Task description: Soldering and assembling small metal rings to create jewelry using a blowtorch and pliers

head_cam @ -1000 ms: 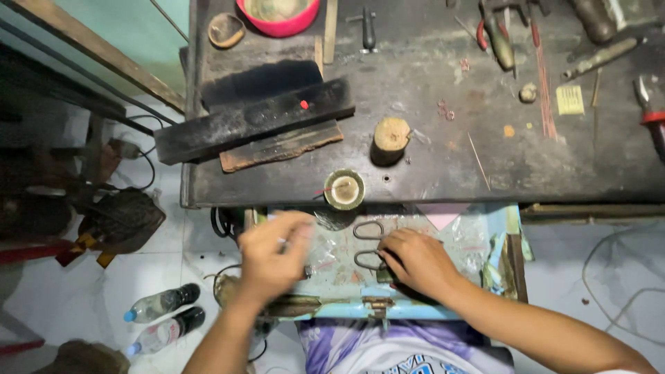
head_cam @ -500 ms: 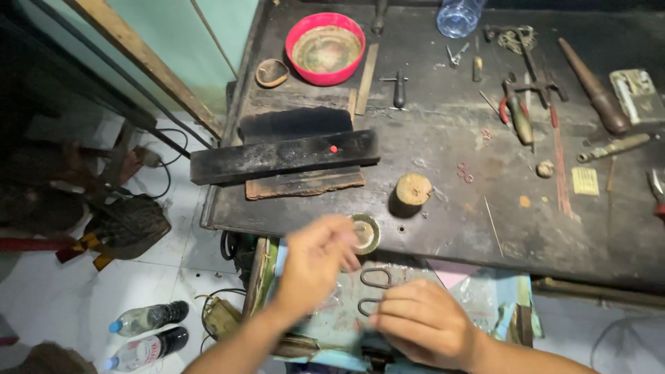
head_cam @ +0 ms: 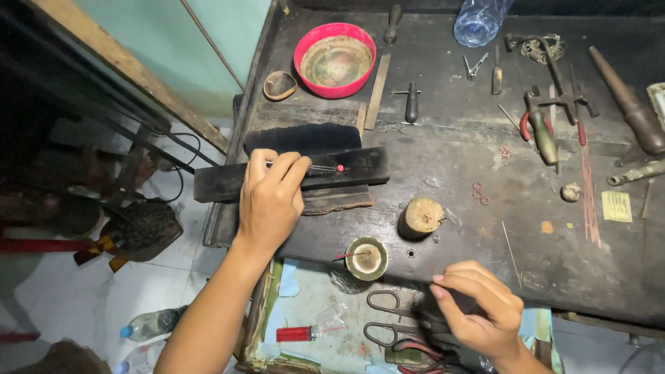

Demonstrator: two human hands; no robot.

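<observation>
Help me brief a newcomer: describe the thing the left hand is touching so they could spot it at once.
On the dark workbench, near its left edge, lies a long black wooden block. The left hand pinches a thin pin lying on it. Unlike the tools around, it ends in a tiny red bead.

Soft, even light over a dark workbench

The pale floor (head_cam: 83, 291) at near left is brightest; the workbench (head_cam: 485, 228) stays dim, with mild glare on the plastic bottle (head_cam: 480, 21). Edges bow slightly, and focus is sharp.

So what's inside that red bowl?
The red bowl looks empty: only a dull, stained greenish-brown lining shows. Nothing covers it, so the whole inside is visible.
</observation>
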